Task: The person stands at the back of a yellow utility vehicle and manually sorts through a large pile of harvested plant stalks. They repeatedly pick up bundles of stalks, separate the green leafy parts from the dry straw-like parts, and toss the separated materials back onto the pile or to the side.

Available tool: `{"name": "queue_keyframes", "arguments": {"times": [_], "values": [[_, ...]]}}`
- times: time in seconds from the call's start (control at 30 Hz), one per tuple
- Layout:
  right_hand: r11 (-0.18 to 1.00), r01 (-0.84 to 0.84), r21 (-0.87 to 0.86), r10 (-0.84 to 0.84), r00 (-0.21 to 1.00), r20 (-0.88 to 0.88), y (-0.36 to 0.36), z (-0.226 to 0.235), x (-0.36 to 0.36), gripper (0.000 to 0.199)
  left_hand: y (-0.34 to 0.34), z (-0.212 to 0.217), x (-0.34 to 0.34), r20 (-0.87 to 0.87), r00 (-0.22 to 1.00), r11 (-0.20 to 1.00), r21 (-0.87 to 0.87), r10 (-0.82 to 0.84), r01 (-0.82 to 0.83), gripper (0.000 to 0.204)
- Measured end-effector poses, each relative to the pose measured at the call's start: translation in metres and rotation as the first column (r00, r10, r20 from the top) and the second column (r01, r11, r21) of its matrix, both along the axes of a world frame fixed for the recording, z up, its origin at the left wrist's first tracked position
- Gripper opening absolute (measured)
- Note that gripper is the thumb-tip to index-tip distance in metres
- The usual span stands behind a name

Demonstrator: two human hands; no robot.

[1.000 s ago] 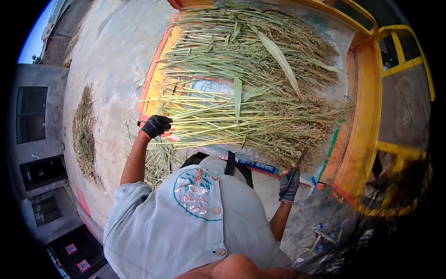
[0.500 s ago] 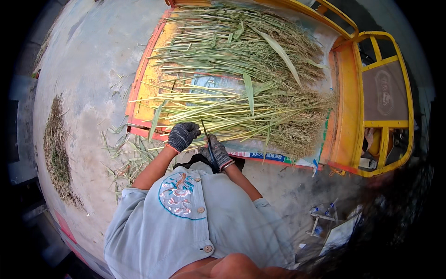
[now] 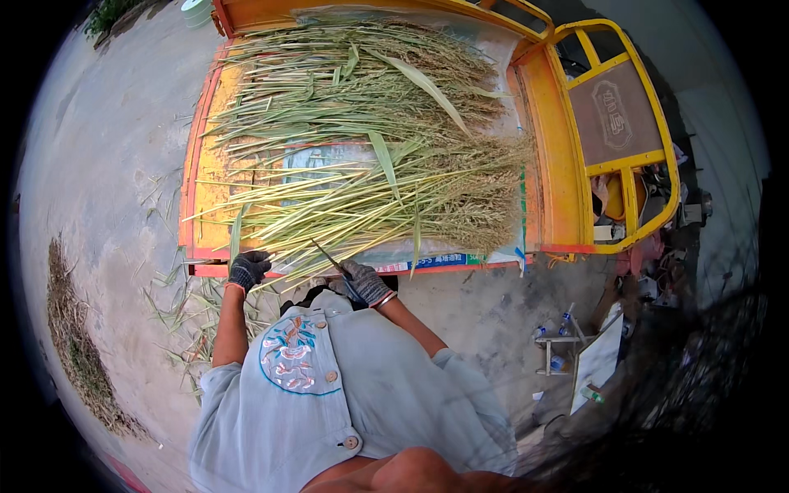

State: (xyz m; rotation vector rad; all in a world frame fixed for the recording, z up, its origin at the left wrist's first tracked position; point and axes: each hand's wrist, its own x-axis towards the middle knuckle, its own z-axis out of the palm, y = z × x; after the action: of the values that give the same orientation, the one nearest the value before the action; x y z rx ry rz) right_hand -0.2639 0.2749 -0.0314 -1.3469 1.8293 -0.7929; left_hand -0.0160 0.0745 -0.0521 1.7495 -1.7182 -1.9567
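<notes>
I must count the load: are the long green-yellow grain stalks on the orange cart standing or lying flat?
Lying flat: the green-yellow grain stalks lie across the orange cart bed.

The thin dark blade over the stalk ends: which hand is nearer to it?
Right. The right hand grips the blade at its lower end. The left hand rests apart, on the cut stalk ends to its left.

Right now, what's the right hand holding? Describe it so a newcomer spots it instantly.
Find the orange cart bed piled with long green stalks. At its near edge, the gloved right hand grips a thin dark blade. Unlike the pale stalks around it, it is short, dark and straight.
</notes>
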Motion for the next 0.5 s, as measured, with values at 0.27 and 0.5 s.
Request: {"name": "queue_keyframes", "arguments": {"times": [0.27, 0.5], "values": [[0.288, 0.932, 0.222, -0.937, 0.226, 0.268, 0.118, 0.002, -0.134, 0.033, -0.003, 0.051, 0.071, 0.904, 0.411, 0.822, -0.32, 0.116, 0.472, 0.041], [-0.099, 0.989, 0.107, -0.848, -0.027, -0.53, 0.213, -0.063, -0.33, 0.037, 0.028, 0.039, -0.234, 0.368, 0.89, 0.506, -0.732, -0.268, 0.455, 0.029]]}}
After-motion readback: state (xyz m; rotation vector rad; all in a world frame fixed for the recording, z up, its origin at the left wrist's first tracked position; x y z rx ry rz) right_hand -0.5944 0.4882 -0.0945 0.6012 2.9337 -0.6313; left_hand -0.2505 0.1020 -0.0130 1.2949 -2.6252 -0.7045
